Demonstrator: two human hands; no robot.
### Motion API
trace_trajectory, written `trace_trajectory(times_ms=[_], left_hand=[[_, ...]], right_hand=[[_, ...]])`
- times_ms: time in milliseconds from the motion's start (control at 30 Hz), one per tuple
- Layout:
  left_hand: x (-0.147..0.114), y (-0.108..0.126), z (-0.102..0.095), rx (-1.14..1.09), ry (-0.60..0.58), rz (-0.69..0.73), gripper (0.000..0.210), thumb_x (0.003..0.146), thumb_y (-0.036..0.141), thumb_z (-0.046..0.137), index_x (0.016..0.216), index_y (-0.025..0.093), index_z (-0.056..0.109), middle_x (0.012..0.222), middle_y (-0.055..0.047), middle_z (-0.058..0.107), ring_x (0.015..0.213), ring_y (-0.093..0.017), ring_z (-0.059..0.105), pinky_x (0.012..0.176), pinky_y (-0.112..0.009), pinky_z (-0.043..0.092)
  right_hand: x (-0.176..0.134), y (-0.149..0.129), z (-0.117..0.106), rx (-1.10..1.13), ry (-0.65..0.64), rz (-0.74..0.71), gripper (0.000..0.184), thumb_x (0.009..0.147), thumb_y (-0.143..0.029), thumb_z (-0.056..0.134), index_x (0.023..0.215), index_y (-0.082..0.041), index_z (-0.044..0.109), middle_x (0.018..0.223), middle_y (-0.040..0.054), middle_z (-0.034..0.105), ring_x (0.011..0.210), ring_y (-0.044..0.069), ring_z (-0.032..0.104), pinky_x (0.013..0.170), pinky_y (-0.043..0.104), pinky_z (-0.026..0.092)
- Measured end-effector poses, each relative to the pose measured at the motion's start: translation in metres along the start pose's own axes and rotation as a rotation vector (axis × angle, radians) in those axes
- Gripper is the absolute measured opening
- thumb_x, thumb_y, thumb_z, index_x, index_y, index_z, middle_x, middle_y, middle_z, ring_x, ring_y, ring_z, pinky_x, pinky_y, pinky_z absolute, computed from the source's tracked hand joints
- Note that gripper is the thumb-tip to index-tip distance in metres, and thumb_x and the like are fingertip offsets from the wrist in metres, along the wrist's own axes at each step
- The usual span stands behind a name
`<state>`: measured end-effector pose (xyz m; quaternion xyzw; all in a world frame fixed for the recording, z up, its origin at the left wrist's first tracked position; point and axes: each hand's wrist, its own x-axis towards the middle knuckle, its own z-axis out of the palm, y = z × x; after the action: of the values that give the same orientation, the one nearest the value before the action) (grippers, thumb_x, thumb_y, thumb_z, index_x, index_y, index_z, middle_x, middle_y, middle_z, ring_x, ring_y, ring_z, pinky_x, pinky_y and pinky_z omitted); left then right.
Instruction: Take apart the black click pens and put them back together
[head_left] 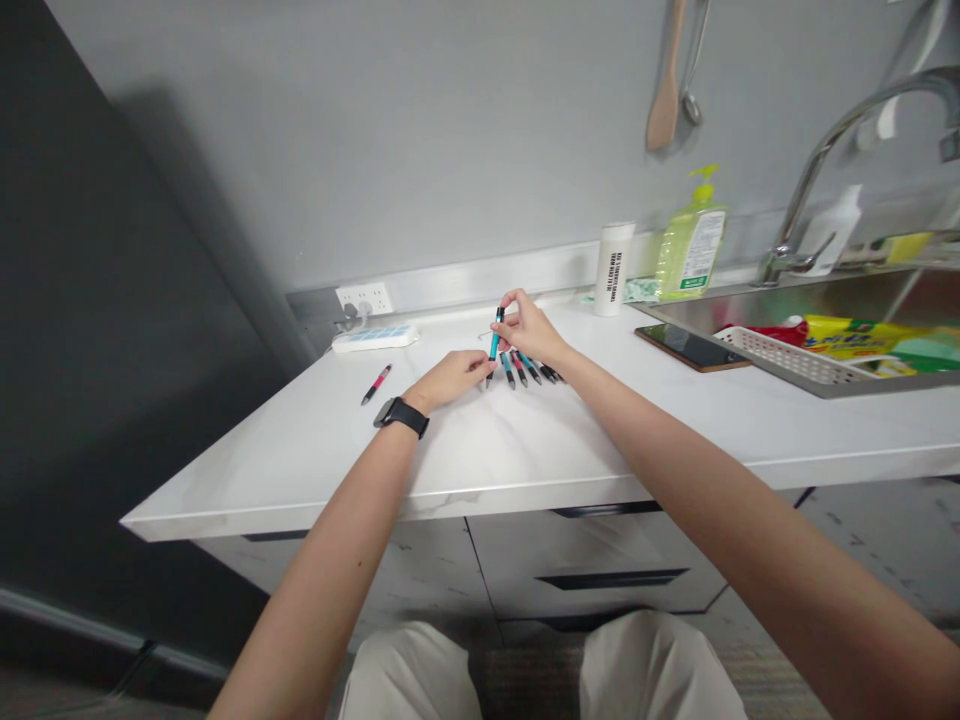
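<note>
A blue pen with black ends (494,343) stands nearly upright between my hands, above the white countertop (300,440). My right hand (525,328) pinches its upper part. Lower down, the fingers of my left hand (454,377) close on the pen near its tip; a black watch (401,415) is on that wrist. Just right of the held pen, several pens lie side by side, among them a blue pen (508,370) and a red pen (518,369); my right hand and forearm partly hide them. A single red pen (376,384) lies apart, left of my left hand.
Behind my left hand are a power strip (375,338) and a wall socket (364,298). To the right stand a white bottle (613,270) and a green soap bottle (691,245). A phone (690,347) lies by the sink (825,388), under the faucet (806,190).
</note>
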<state>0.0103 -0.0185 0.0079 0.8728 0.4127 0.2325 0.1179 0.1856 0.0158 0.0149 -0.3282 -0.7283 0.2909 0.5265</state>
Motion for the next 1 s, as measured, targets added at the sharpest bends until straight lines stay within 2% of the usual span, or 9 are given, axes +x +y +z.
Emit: trace_trajectory(times_ms=[233, 667, 1000], left_hand=[[-0.0006, 0.0000, -0.0004, 0.003, -0.006, -0.015, 0.035, 0.088, 0.044, 0.040, 0.069, 0.017, 0.053, 0.064, 0.002, 0.052, 0.061, -0.013, 0.043, 0.061, -0.025, 0.034], [-0.0006, -0.0040, 0.0003, -0.012, -0.030, -0.010, 0.036, 0.086, 0.046, 0.042, 0.069, 0.016, 0.054, 0.064, 0.001, 0.052, 0.059, -0.012, 0.042, 0.059, -0.025, 0.033], [0.0006, -0.0053, 0.0017, -0.024, -0.014, -0.012, 0.039, 0.088, 0.048, 0.040, 0.068, 0.016, 0.052, 0.063, 0.002, 0.049, 0.058, -0.011, 0.040, 0.058, -0.025, 0.031]], right_hand=[[0.0016, 0.0016, -0.0015, 0.010, -0.045, 0.018, 0.036, 0.073, -0.032, 0.061, 0.090, -0.024, 0.030, 0.052, -0.0102, 0.056, 0.047, 0.012, 0.058, 0.049, 0.023, 0.049], [0.0011, 0.0018, -0.0017, -0.005, -0.064, 0.067, 0.031, 0.075, -0.024, 0.058, 0.089, -0.024, 0.031, 0.051, -0.0102, 0.056, 0.046, 0.012, 0.057, 0.046, 0.021, 0.046], [0.0003, 0.0009, 0.0023, 0.006, -0.019, 0.059, 0.033, 0.074, -0.023, 0.058, 0.090, -0.025, 0.029, 0.050, -0.0118, 0.054, 0.044, 0.011, 0.056, 0.046, 0.019, 0.045]])
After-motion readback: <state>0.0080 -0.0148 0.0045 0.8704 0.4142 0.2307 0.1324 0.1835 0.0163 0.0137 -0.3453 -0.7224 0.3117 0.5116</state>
